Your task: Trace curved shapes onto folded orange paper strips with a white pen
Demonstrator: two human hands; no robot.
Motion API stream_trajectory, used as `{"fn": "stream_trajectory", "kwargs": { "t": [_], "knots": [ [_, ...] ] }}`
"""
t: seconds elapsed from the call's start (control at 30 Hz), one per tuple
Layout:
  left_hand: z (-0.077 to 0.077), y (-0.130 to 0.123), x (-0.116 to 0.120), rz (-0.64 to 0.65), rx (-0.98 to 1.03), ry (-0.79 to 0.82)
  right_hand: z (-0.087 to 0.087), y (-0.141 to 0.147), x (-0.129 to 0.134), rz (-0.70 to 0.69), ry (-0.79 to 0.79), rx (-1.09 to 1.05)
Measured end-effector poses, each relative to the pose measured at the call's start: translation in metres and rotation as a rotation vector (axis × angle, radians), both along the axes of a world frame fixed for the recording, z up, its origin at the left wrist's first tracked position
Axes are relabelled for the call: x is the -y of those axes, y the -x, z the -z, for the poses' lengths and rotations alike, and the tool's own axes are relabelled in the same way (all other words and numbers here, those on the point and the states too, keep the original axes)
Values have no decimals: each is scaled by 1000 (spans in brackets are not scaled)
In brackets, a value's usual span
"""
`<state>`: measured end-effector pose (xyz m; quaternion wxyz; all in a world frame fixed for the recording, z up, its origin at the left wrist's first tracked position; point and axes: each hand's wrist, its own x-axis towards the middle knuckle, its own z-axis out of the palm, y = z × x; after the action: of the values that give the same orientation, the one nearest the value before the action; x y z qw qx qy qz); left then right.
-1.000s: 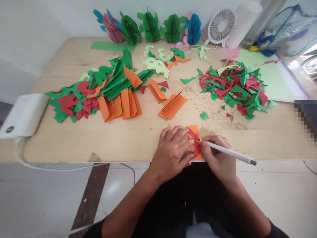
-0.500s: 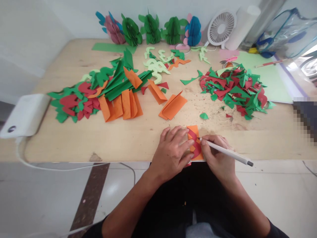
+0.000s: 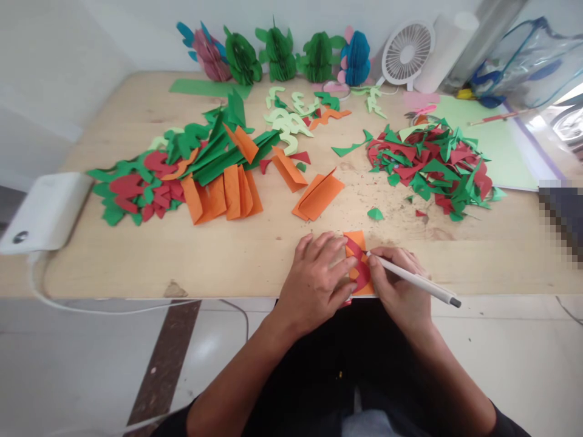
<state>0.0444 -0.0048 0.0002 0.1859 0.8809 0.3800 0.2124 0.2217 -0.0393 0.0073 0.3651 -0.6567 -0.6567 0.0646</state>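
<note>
At the table's front edge, an orange paper piece (image 3: pixel 357 237) lies under a curved red paper shape (image 3: pixel 363 276). My left hand (image 3: pixel 316 279) rests flat across the left side of both, its fingers a little apart and pressing on them. In my right hand (image 3: pixel 403 282) is a white pen (image 3: pixel 419 282), pinched near its tip. The tip touches or nearly touches the red shape's right edge, near its upper part. The pen's dark end points to the lower right.
Folded orange papers (image 3: pixel 317 195) and green strips lie beyond my left hand. Red and green scraps (image 3: pixel 432 161) are heaped at the right. Paper figures (image 3: pixel 279 54) and a small fan (image 3: pixel 407 53) stand at the back. A white device (image 3: pixel 45 209) with a cable sits far left.
The pen and my right hand have shifted very slightly, with the tip a little higher along the red shape's edge. My left hand stays in place.
</note>
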Motion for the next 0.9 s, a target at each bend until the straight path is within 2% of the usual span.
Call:
{"fn": "stream_trajectory", "kwargs": {
  "t": [0.9],
  "knots": [
    [-1,0,0,-2,-15,16,1,4,-7,16,64,-42]
  ]
}}
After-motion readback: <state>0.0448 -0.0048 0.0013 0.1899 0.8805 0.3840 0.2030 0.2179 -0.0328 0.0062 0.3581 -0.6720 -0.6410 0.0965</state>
